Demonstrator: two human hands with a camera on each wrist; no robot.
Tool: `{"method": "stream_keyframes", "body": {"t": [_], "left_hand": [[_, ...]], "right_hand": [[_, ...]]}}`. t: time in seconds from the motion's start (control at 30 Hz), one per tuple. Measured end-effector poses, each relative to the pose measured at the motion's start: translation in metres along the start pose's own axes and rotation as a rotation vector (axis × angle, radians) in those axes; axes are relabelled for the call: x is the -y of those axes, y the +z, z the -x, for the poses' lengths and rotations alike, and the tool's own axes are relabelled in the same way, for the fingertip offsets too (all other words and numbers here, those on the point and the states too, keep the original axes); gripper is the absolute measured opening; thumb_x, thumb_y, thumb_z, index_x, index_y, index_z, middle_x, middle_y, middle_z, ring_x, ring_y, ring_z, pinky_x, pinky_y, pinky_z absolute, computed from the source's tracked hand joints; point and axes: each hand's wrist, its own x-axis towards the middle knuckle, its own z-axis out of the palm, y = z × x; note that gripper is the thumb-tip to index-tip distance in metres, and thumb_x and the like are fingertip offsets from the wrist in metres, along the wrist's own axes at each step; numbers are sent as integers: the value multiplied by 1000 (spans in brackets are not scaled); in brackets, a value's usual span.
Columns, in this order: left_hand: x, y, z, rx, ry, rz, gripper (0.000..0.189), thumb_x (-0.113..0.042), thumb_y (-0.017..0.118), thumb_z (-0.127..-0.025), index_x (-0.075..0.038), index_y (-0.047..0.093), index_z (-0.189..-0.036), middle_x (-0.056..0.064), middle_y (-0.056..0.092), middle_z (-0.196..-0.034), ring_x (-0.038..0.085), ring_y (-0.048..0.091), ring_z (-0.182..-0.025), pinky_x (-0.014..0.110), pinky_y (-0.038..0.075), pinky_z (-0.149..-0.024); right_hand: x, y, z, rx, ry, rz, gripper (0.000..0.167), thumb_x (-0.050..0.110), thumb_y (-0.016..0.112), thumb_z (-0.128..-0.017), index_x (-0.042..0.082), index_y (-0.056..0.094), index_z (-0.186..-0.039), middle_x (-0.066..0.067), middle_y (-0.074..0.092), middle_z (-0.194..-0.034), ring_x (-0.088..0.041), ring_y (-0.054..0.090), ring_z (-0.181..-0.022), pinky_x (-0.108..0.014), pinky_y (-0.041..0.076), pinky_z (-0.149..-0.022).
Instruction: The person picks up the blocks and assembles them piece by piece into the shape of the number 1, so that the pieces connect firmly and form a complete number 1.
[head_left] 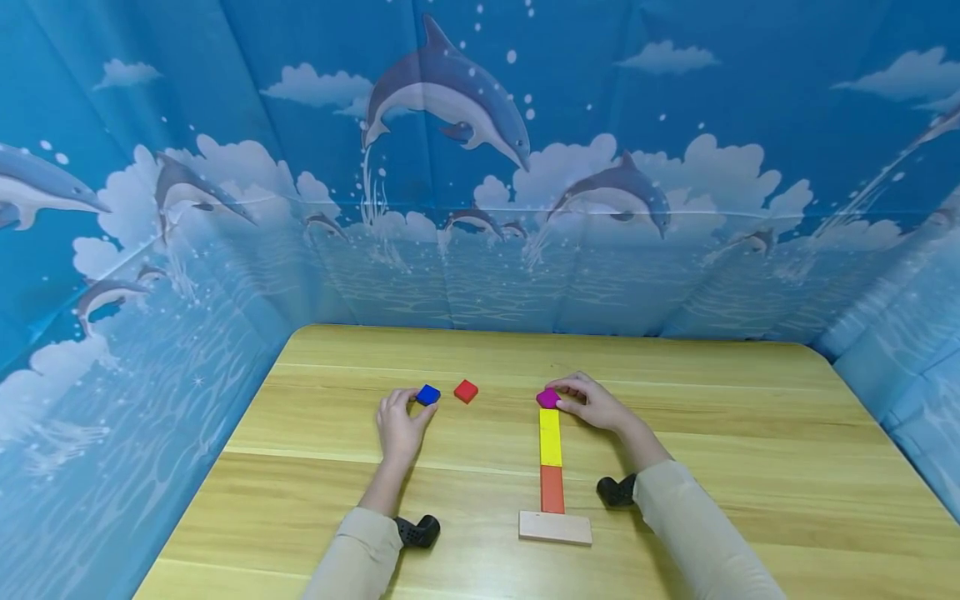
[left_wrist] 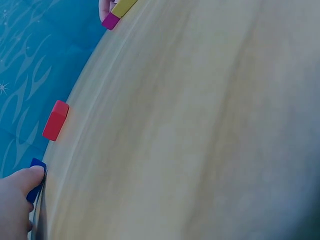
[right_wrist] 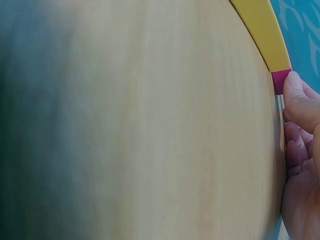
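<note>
Left hand (head_left: 400,425): blue block (head_left: 428,395) pinched between fingers, beside red block (head_left: 466,392)
Right hand (head_left: 596,406): magenta block (head_left: 548,399) pinched by fingers, held against yellow block (head_left: 551,437)

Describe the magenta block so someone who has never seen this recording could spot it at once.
On the wooden table, find the row running away from the camera: pale plank, orange block, yellow block. The magenta block is at its far end, in the grip of the right hand; no other block here shares its purplish-pink colour.
</note>
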Motion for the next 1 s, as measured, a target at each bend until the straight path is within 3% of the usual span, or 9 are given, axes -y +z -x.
{"method": "stream_keyframes", "body": {"t": [0.3, 0.57, 0.83, 1.0], "left_hand": [[-8, 1, 3, -12, 54, 104, 39, -18, 80, -68, 0, 66, -100, 10, 63, -96, 27, 50, -91, 42, 35, -86], [-34, 9, 4, 9, 171, 196, 37, -13, 81, -66, 0, 66, -97, 10, 64, -94, 28, 52, -87, 41, 39, -82], [-49, 23, 9, 40, 265, 178, 36, -14, 82, -64, -3, 67, -95, 8, 65, -93, 26, 53, -86, 41, 41, -80], [-57, 30, 11, 84, 305, 177, 34, -14, 82, -64, -4, 67, -94, 7, 65, -92, 24, 53, -87, 40, 42, -80]], "right_hand": [[-3, 0, 1, 6, -6, 11, 29, 3, 55, -89, -7, 55, -117, -21, 49, -100, -26, 43, -84, -35, 37, -73], [-2, 1, 1, -3, -27, 4, 29, 0, 56, -88, -8, 55, -116, -23, 49, -101, -31, 44, -88, -38, 39, -75], [-1, 2, 2, -13, -34, 6, 30, 0, 56, -88, -9, 55, -116, -25, 49, -104, -33, 46, -90, -42, 41, -77], [-20, 7, 0, -28, -37, 17, 30, 3, 57, -88, -7, 55, -117, -22, 50, -103, -31, 46, -90, -41, 41, -77]]}}
